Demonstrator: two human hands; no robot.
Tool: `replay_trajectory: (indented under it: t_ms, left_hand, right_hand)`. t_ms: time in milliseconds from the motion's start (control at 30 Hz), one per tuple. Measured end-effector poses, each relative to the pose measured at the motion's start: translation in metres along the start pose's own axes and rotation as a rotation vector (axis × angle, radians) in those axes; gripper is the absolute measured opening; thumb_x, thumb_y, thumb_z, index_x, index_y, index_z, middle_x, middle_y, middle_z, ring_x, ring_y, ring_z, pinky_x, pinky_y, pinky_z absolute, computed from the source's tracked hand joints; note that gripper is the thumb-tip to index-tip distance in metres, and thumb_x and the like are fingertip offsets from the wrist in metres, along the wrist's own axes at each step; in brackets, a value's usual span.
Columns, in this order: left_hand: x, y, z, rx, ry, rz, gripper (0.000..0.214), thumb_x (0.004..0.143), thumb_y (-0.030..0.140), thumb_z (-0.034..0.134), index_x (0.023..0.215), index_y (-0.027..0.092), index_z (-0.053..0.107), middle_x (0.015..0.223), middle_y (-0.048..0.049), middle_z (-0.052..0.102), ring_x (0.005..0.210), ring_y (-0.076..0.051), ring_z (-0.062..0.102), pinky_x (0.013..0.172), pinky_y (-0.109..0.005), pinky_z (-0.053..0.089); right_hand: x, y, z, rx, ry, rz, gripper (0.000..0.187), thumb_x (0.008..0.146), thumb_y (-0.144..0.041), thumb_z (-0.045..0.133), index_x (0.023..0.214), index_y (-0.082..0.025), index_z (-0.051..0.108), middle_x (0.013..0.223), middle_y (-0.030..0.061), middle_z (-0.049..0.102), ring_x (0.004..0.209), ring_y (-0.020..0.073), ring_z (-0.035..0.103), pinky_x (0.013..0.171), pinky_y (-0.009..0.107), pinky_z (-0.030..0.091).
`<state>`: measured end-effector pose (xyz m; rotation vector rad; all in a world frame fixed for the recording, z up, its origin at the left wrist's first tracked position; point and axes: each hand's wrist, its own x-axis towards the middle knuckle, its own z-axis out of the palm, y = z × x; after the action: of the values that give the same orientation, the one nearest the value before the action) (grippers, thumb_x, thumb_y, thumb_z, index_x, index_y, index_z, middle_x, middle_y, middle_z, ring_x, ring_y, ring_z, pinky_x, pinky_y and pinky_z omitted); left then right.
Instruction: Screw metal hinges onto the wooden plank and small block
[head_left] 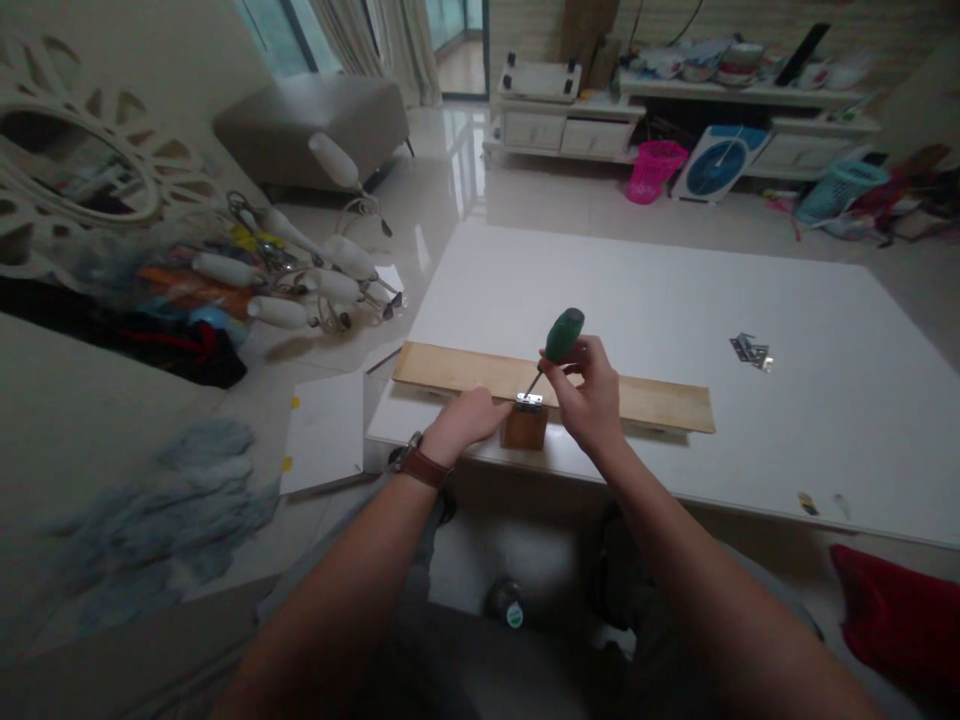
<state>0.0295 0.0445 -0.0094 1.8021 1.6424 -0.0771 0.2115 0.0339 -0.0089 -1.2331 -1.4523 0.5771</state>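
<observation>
A long pale wooden board (660,402) lies along the near edge of a white tabletop panel (637,290). A small silver hinge (529,402) sits at the board's front edge, above a brown wooden block (524,430). My right hand (589,390) is closed around a green-handled screwdriver (562,335). The screwdriver leans, its tip down at the hinge. My left hand (470,418), with a brown-strapped watch at its wrist, rests at the board's front edge, its fingertips pressed against the hinge's left side. Part of its fingers is hidden.
Several loose metal hinges (752,350) lie to the right on the panel. A small white board (324,432) leans at the left, near a grey fluffy cloth (187,500). A lamp with several white shades (349,257) stands on the floor. Below is a bottle (506,600).
</observation>
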Motion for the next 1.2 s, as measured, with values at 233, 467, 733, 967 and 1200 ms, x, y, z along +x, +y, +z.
replay_trajectory:
  t_ms: [233,467,733,967,1200]
  left_hand:
    - [-0.006,0.012,0.002,0.014,-0.091,0.129,0.039,0.103,0.038,0.053,0.121,0.016,0.081,0.128,-0.0165,0.080,0.116,-0.029,0.076,0.098,-0.032,0.054]
    - [0.000,0.008,0.003,0.062,0.063,0.006,0.039,0.101,0.041,0.054,0.106,0.012,0.079,0.113,-0.0226,0.081,0.107,-0.035,0.077,0.089,-0.040,0.056]
    - [0.011,0.020,-0.007,-0.538,0.531,0.266,0.011,0.091,0.015,0.058,0.097,0.020,0.066,0.093,-0.0064,0.075,0.089,-0.019,0.069,0.083,-0.031,0.054]
    - [0.014,0.036,-0.006,-0.959,0.507,0.603,0.034,0.077,0.007,0.058,0.107,0.019,0.067,0.109,-0.0061,0.077,0.103,-0.020,0.071,0.086,-0.031,0.058]
    - [0.020,0.035,-0.004,-1.093,0.378,0.699,0.037,0.070,0.010,0.065,0.105,0.019,0.072,0.109,-0.0054,0.079,0.108,-0.023,0.072,0.098,-0.039,0.060]
  right_hand:
    - [-0.002,0.006,0.002,0.019,0.000,0.002,0.021,0.089,-0.032,0.072,0.105,-0.026,0.060,0.094,0.0034,0.080,0.087,0.0221,0.075,0.073,0.036,0.057]
    - [0.001,0.007,0.002,0.018,-0.038,0.019,0.020,0.089,-0.032,0.071,0.104,-0.026,0.059,0.094,0.0033,0.079,0.089,0.0225,0.075,0.075,0.037,0.057]
    - [0.001,0.004,0.003,0.004,-0.068,0.004,0.021,0.089,-0.032,0.072,0.106,-0.026,0.061,0.095,0.0029,0.079,0.089,0.0215,0.074,0.073,0.035,0.057]
    - [0.000,0.002,0.002,0.010,-0.098,-0.070,0.019,0.090,-0.031,0.073,0.105,-0.026,0.063,0.094,0.0019,0.078,0.086,0.0207,0.074,0.072,0.034,0.058]
    - [-0.001,0.003,0.003,0.012,-0.101,-0.120,0.019,0.090,-0.026,0.072,0.108,-0.026,0.066,0.098,0.0029,0.078,0.088,0.0212,0.074,0.073,0.035,0.060]
